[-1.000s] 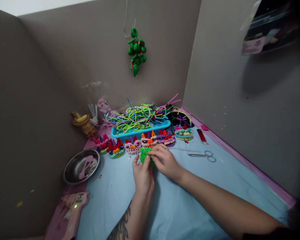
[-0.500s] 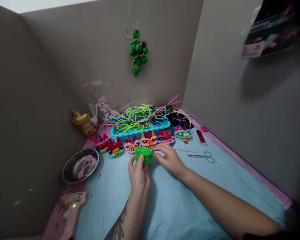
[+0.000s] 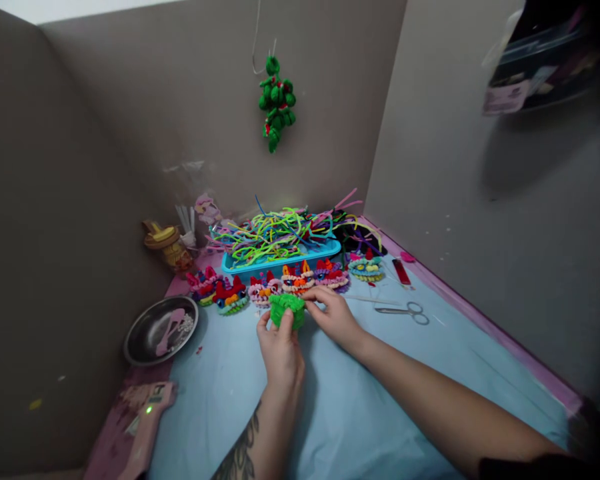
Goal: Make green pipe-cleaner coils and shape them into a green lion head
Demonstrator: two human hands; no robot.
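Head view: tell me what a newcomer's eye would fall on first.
Probably the tangle of bright fuzzy stems heaped in the blue tray at the back of the table, with a row of multicoloured fuzzy figures before it. Next, the vivid green piece in the left hand, the right hand close at its edge. Above, a dark green cluster hangs against the grey back wall.
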